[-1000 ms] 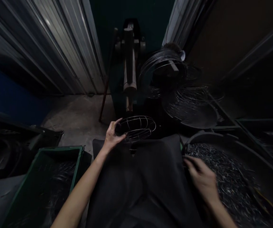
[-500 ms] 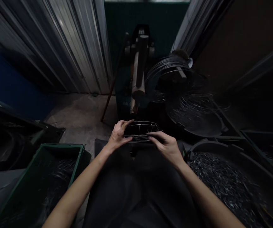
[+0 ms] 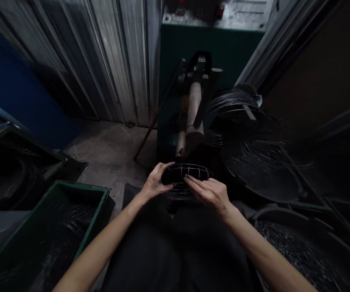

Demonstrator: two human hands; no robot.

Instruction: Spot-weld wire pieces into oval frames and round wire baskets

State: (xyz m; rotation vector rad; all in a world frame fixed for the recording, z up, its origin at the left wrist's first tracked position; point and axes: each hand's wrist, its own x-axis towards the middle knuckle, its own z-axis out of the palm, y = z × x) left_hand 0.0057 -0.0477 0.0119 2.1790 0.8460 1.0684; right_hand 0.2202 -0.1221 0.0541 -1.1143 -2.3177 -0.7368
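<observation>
A round cage-like frame of thin shiny wire [image 3: 193, 166], hoops joined by short cross wires, is held upright-edged in front of my dark-clothed lap. My left hand [image 3: 156, 181] grips its left side, thumb and fingers around the hoops. At the near right side, my right hand [image 3: 210, 194] has its fingers pressed together, their tips against the wires near the middle. Whatever lies between those fingertips is too small to make out. Just beyond the frame is a machine's pale cylindrical arm [image 3: 194, 103], with a darker bar beside it.
A green crate [image 3: 59, 184] with loose wire pieces stands at left. On the right are a coil of wire [image 3: 232, 100], a dark basin [image 3: 264, 182] with wire hoops, and a tub [image 3: 277, 211] full of short metal pieces. A green machine cabinet [image 3: 211, 40] stands ahead.
The view has tilted up and shifted left, bringing a control panel into sight. My right fingers have moved further in across the wire frame; my left hand keeps its grip.
</observation>
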